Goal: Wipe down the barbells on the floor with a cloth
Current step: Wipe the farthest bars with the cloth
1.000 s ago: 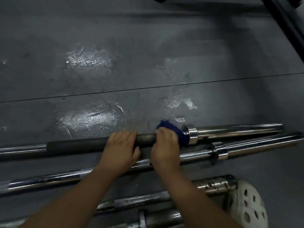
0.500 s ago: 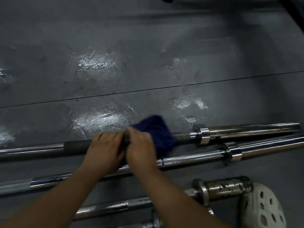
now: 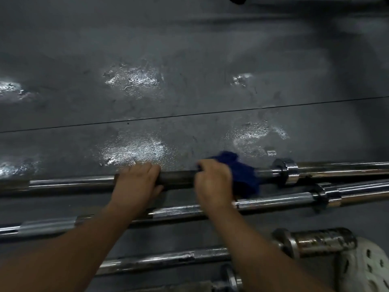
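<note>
Gripping the far barbell on the floor, the left hand steadies its dark shaft while the right hand clutches the soft blue cloth round it, just left of the collar. Steel this long is likely heavy, stiff and prone to rolling, so holding the shaft suits.

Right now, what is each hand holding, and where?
Left hand grips the far barbell on its dark shaft. Right hand holds the blue cloth bunched around that shaft.

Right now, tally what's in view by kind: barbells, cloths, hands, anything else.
Barbells: 4 (top, second, third, fourth, barely in view)
Cloth: 1
Hands: 2 (left, right)
Perforated white object: 1
Total: 8
</note>
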A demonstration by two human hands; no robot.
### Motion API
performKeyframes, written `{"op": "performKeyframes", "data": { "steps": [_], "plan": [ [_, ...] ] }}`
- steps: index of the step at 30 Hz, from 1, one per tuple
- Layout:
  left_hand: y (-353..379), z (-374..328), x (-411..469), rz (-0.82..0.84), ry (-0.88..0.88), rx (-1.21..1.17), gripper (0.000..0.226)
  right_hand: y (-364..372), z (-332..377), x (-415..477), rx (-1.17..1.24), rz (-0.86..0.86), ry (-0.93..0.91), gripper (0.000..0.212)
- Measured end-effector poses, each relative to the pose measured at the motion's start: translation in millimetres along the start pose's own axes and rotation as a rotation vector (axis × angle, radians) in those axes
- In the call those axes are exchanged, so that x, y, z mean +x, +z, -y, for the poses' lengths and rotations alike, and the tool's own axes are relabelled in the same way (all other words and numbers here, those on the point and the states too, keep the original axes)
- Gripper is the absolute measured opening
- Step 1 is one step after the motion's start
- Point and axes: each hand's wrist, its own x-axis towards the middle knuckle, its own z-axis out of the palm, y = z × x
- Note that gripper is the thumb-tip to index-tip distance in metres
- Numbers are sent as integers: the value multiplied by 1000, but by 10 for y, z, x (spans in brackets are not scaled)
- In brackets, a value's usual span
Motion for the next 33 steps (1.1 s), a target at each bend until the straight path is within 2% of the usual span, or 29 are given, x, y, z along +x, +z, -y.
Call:
{"op": "performKeyframes", "data": {
  "steps": [2,4,6,8,11,12,15,16,18,21,25,28,33],
  "plan": [
    [-15,-15,1,3,-17,-1,36,74,130,-133,45,216,-235,41],
    [-40,-18,-7,1,-14,-4,34,-83,-59,-14,56,328,-300,52],
    [-55,-29,-29,-27,-12,-13,32,-261,-459,89,-112,224,-218,47],
    [-33,-58,-76,-71,-35,-14,31,-456,-851,94,-240,-11,-22,35],
    [4,-143,-134,-99,-69,-24,33,-291,-641,-40,-265,-159,166,31],
    [-2,-161,-138,-98,-76,-36,34,-150,-414,-55,-246,-140,121,28],
    [-52,-100,-168,-93,-66,-85,41,71,30,-197,-265,122,-284,27],
    [-48,-43,-199,-113,-46,-107,44,31,-37,-187,-255,182,-377,29],
    [-2,49,-298,-150,5,-119,56,-116,-360,-107,-273,211,-421,42],
    [86,40,-389,-130,-8,-103,74,-247,-717,12,-372,216,-336,58],
    [46,28,-190,-95,-56,-134,74,-210,-680,210,-429,193,-389,48],
    [-105,179,198,-39,-82,-154,75,-230,-564,728,-403,185,-407,47],
    [-136,374,584,-116,-120,-153,65,-253,-786,1182,-335,-36,-77,51]
  ]
}}
